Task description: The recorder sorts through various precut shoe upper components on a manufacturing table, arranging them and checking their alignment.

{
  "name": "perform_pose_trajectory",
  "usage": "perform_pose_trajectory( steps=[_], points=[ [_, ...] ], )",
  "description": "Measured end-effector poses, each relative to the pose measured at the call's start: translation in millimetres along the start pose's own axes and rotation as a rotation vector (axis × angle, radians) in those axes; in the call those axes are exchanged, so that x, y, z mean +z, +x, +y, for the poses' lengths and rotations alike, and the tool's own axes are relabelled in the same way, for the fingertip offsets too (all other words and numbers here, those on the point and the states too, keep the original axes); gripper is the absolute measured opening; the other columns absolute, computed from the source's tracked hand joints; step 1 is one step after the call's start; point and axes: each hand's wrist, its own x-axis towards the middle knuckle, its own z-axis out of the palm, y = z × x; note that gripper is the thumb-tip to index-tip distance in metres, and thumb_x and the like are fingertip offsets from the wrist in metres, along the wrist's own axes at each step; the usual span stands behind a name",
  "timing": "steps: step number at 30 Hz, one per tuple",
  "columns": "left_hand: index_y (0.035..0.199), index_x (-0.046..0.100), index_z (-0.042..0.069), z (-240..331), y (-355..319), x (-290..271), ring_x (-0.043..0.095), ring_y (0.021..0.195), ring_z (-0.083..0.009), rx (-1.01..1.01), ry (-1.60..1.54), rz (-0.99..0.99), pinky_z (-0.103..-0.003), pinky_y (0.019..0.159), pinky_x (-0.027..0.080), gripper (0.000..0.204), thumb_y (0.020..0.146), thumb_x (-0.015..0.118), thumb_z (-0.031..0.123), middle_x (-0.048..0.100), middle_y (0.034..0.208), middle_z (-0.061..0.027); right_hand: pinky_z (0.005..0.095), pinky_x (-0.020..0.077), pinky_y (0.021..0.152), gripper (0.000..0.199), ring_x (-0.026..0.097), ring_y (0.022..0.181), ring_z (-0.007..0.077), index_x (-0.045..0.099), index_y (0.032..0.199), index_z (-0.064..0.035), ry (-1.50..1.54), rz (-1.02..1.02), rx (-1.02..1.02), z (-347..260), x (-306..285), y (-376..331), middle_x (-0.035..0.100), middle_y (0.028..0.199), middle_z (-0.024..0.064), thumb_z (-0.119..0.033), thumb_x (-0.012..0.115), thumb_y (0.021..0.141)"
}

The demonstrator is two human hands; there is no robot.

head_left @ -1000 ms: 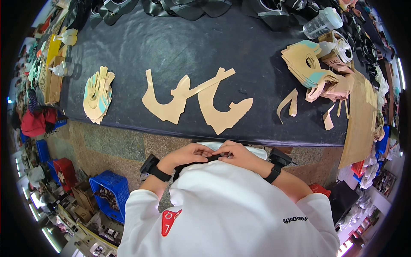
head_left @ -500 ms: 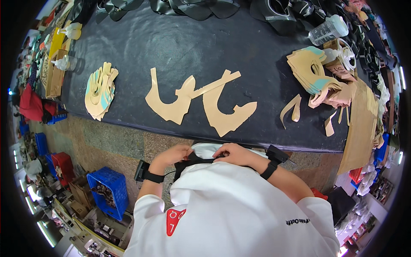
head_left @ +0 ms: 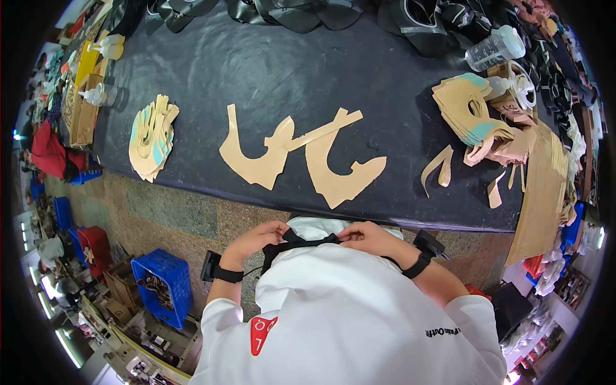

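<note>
Both hands on the black strap (head_left: 311, 243) at the person's waist: left hand (head_left: 266, 235) with thumb and fingers brought together on it, right hand (head_left: 371, 238) likewise pinching further along. Exact fingertip contact partly hidden. Strap spans the gap between the hands, lying across the front of the white shirt (head_left: 359, 314), just short of the table edge.

Pose: elbows out to either side, forearms angled inward, backs of hands up, fingertips turned toward each other. Black wristband (head_left: 227, 275) on the left wrist, a similar one on the right, each carrying a dark box.

Floor (head_left: 170, 208): speckled, patchwork of grey and brown. Blue crate (head_left: 183, 295) stands at lower left with brownish scraps inside; red crate (head_left: 94, 248) beyond it.

Table (head_left: 385, 96): dark, slightly glossy covering. Near its front edge, two curved tan pieces, the left piece (head_left: 256, 171) and the right piece (head_left: 337, 187), meet by an overlapping arm. Curled tan strips (head_left: 443, 173) lie to the right. Tan stacks with pale blue areas: left stack (head_left: 154, 141), right stack (head_left: 457, 106). Cardboard sheet (head_left: 542, 199) overhangs at right. Clear bottle (head_left: 491, 52) lies tilted behind the right stack. Glossy black pieces (head_left: 295, 14) line the far side.
</note>
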Motion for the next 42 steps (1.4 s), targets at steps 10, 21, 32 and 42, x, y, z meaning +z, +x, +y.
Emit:
perform_pose_trajectory(
  steps=[10,21,32,42],
  points=[
    [0.104,0.064,0.003,59.0,56.6,80.7,0.059,0.084,-0.0172,0.193,0.728,-0.197,-0.027,0.071,0.047,0.035,0.079,0.069,0.027,0.064,0.098,-0.0106,0.0208,0.0436,0.07,0.03,0.055,0.074,0.0097,0.065,0.097,0.0038,0.074,-0.209,0.48,-8.2,-3.6,13.1,0.064,0.085,0.0045,-0.02,0.07,0.079],
    [0.098,0.065,0.001,67.3,63.5,82.1,0.059,0.072,-0.0185,0.149,0.845,-0.279,-0.029,0.063,0.046,0.037,0.075,0.075,0.028,0.065,0.084,-0.0116,0.0213,0.0441,0.074,0.018,0.057,0.079,0.0097,0.067,0.09,0.0017,0.372,-0.071,0.353,21.5,-2.3,6.9,0.065,0.086,0.0034,-0.014,0.066,0.082],
    [0.098,0.066,0.004,62.2,49.3,82.1,0.056,0.068,-0.0176,0.288,0.778,-0.199,-0.028,0.061,0.045,0.034,0.075,0.075,0.028,0.061,0.079,-0.0082,0.0211,0.0434,0.072,0.015,0.056,0.075,0.0078,0.066,0.088,-0.0017,0.323,-0.051,0.304,21.7,-3.2,-4.0,0.063,0.082,0.0004,-0.015,0.066,0.082],
    [0.1,0.066,0.002,51.7,32.4,65.9,0.06,0.072,-0.0207,0.293,0.752,-0.105,-0.03,0.066,0.048,0.036,0.074,0.074,0.025,0.062,0.082,-0.0095,0.0213,0.0419,0.068,0.012,0.053,0.073,0.0071,0.065,0.083,-0.0021,0.371,-0.049,0.291,14.0,0.6,-10.0,0.062,0.078,-0.0005,-0.014,0.066,0.084]
  ],
)
